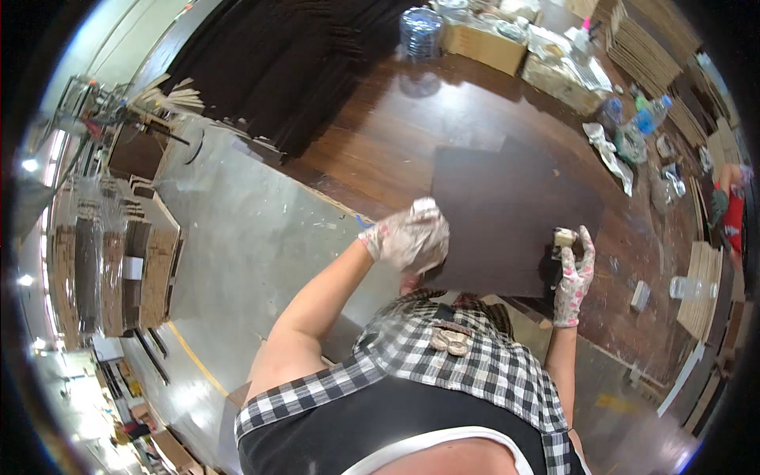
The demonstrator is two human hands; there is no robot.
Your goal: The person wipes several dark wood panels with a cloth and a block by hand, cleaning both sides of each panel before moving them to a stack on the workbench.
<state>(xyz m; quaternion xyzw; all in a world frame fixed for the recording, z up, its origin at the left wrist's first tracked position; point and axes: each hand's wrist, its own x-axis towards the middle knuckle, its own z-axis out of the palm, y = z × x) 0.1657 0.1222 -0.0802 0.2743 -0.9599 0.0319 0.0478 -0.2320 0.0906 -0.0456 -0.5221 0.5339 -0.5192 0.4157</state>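
Observation:
A dark brown flat panel lies in front of me on a brown wooden tabletop. My left hand, in a whitish stained glove, is at the panel's left edge, closed around what looks like a crumpled greyish-white rag. At the panel's right side, my right hand wears a white glove with pink spots. Its thumb and fingers pinch a small cream-coloured block, with the index finger stretched upward. What the block is made of cannot be made out.
Another small pale block lies right of my right hand. Farther back are a cardboard box, a large clear bottle, crumpled paper and plastic bottles. Dark panels spread far left. Wrapped board stacks stand left.

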